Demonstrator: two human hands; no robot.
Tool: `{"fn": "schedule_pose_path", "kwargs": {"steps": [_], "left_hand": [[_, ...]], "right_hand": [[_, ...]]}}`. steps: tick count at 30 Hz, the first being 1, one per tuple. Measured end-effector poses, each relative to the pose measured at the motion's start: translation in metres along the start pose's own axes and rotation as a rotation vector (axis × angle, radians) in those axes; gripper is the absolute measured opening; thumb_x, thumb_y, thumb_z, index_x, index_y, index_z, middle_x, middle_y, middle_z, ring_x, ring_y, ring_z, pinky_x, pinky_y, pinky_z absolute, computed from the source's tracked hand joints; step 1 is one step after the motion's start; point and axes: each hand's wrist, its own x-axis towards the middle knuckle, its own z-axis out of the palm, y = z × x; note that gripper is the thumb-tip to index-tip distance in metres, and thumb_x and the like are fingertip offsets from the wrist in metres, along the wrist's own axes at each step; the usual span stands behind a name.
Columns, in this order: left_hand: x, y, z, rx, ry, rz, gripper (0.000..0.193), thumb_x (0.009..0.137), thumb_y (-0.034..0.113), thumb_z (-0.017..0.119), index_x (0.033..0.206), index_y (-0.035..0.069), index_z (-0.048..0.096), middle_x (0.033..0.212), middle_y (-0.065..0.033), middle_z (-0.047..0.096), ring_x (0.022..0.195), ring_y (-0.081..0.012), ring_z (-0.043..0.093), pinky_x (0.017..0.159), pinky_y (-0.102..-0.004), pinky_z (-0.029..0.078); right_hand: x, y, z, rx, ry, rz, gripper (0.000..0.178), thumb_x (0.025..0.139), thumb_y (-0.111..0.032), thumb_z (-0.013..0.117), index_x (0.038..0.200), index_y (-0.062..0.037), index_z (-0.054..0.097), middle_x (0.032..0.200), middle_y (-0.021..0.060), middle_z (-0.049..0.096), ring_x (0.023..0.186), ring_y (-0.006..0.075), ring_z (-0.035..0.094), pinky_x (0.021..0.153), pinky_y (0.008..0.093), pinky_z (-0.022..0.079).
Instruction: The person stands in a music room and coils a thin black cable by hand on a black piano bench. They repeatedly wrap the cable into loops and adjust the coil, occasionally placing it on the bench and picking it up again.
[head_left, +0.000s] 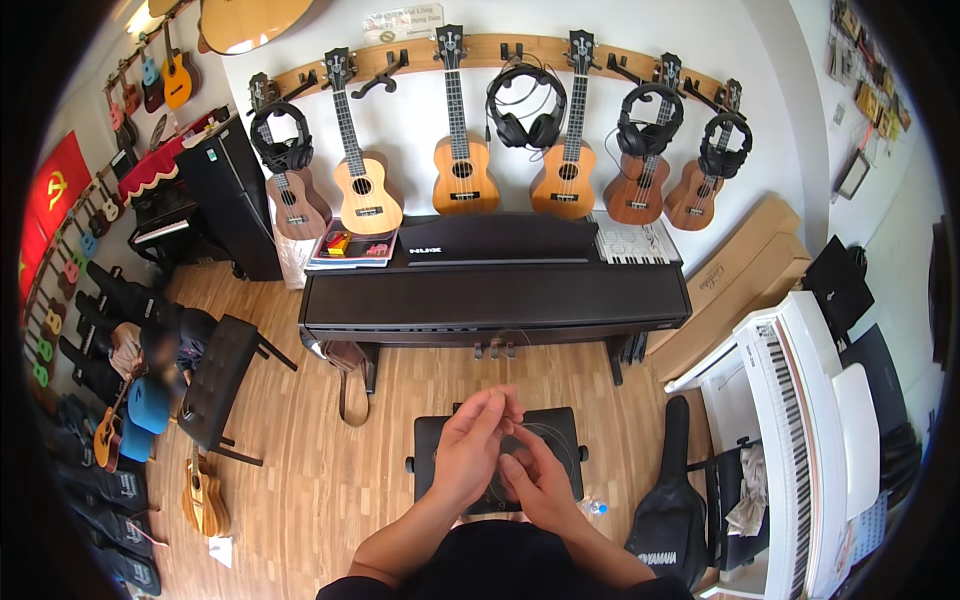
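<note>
Both my hands are raised close together in front of me, above a black padded bench (pixel 430 440). My left hand (pixel 468 452) is closed, its thumb and fingertips pinched on a thin coiled string (pixel 566 436). Just to the right and a little lower, my right hand (pixel 540 486) also pinches the string, fingers curled. Loops of the string bow out to the right of my right hand, and a faint strand arcs up beyond my left fingertips. Its ends are too fine to make out.
Ahead stands a dark digital piano (pixel 490 290), with ukuleles (pixel 462 175) and headphones (pixel 530 115) hung above. A white piano (pixel 790 420) and black instrument bag (pixel 668 510) are at right. At left, a person sits near a tufted bench (pixel 222 385); a guitar (pixel 205 500) lies on the floor.
</note>
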Motion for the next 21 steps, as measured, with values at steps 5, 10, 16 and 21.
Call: {"fn": "schedule_pose_path", "kwargs": {"steps": [5, 10, 16, 21], "left_hand": [[-0.001, 0.022, -0.028, 0.395, 0.104, 0.254, 0.013, 0.093, 0.01, 0.061, 0.097, -0.001, 0.066, 0.09, -0.0061, 0.065, 0.078, -0.0126, 0.057, 0.073, -0.0263, 0.046], [-0.023, 0.047, -0.061, 1.099, 0.18, 1.243, 0.019, 0.084, 0.014, 0.071, 0.099, 0.003, 0.068, 0.079, -0.0086, 0.064, 0.067, -0.0186, 0.059, 0.064, -0.0274, 0.047], [-0.026, 0.058, 0.001, 1.42, -0.451, 0.538, 0.019, 0.081, 0.018, 0.073, 0.097, 0.008, 0.07, 0.07, -0.0041, 0.06, 0.062, -0.0217, 0.061, 0.055, -0.0308, 0.047], [-0.012, 0.067, -0.025, 1.336, -0.394, 0.492, 0.013, 0.084, 0.014, 0.069, 0.094, 0.007, 0.07, 0.072, -0.0073, 0.062, 0.063, -0.0242, 0.061, 0.056, -0.0319, 0.048]], "right_hand": [[0.005, -0.005, -0.026, -0.033, 0.01, 0.091, 0.019, 0.097, -0.016, 0.055, 0.1, -0.0029, 0.069, 0.074, -0.0059, 0.056, 0.065, 0.002, 0.044, 0.057, 0.018, 0.035], [0.012, -0.03, -0.044, -0.072, -0.243, -0.042, 0.019, 0.095, -0.014, 0.056, 0.096, -0.001, 0.069, 0.065, -0.0036, 0.051, 0.059, 0.0031, 0.042, 0.052, 0.0199, 0.032], [0.025, -0.024, -0.047, 0.042, -0.473, 0.045, 0.019, 0.097, -0.017, 0.056, 0.092, -0.002, 0.065, 0.066, -0.0034, 0.051, 0.06, 0.0037, 0.042, 0.054, 0.0206, 0.033], [0.044, -0.011, -0.054, 0.197, -0.486, 0.256, 0.034, 0.101, -0.029, 0.047, 0.078, -0.0053, 0.055, 0.06, -0.0071, 0.036, 0.052, 0.0033, 0.028, 0.048, 0.021, 0.021]]}}
